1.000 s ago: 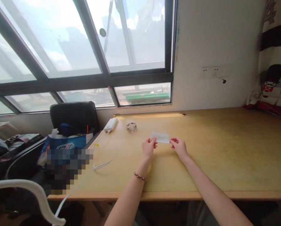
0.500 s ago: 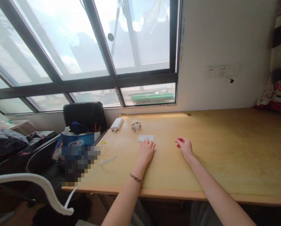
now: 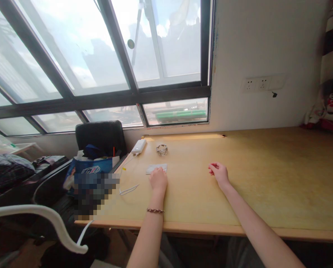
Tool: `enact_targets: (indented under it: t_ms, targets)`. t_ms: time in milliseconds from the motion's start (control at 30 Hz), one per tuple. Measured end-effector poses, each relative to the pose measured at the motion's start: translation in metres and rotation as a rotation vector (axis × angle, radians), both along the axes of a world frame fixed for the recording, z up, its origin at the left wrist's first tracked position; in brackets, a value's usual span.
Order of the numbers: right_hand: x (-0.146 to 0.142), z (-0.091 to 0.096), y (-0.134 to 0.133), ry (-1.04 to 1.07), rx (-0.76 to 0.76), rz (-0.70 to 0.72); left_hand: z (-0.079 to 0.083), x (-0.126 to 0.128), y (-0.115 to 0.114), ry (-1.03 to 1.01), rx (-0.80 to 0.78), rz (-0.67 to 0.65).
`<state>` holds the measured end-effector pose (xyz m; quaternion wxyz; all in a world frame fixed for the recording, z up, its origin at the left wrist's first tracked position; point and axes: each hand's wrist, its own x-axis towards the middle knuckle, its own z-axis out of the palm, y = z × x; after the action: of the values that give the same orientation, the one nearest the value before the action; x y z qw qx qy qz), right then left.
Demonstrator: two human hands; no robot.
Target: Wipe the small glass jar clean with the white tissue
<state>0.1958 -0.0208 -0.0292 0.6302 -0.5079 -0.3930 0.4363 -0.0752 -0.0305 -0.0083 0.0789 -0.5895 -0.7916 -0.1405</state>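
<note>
My left hand, with a braided bracelet at the wrist, is on the near edge of a small flat white packet. Its fingers are bent and closed at that edge, and the tips are partly hidden. Farther right, my right hand rests on the table with fingers curled in a loose fist, and I see nothing in it. A silvery ring-shaped openwork object lies beyond the packet.
A white power bank with a white cable sits at the left end of the wooden table. A blue bag is on the black chair to the left. Window and wall sockets are behind.
My left hand has moved left, and the white packet has slid left with it. Its fingers, laid out flat before, are now bent. My right hand has stayed in place.
</note>
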Motion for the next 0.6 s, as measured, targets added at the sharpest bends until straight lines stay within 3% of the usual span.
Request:
enact_targets:
  t_ms: [267, 367, 467, 600]
  targets:
    - [0.0, 0.002, -0.001, -0.002, -0.01, -0.005, 0.006, -0.002, -0.004, -0.062, 0.01, 0.022]
    - [0.0, 0.002, -0.001, -0.013, -0.016, 0.001, 0.007, 0.0, -0.002, -0.11, 0.122, -0.001]
    - [-0.002, 0.003, -0.002, -0.04, -0.015, 0.01, 0.009, 0.013, 0.002, -0.287, 0.277, -0.205]
    - [-0.01, 0.011, -0.006, -0.08, 0.058, 0.144, 0.011, 0.058, 0.009, -0.85, 0.27, -0.548]
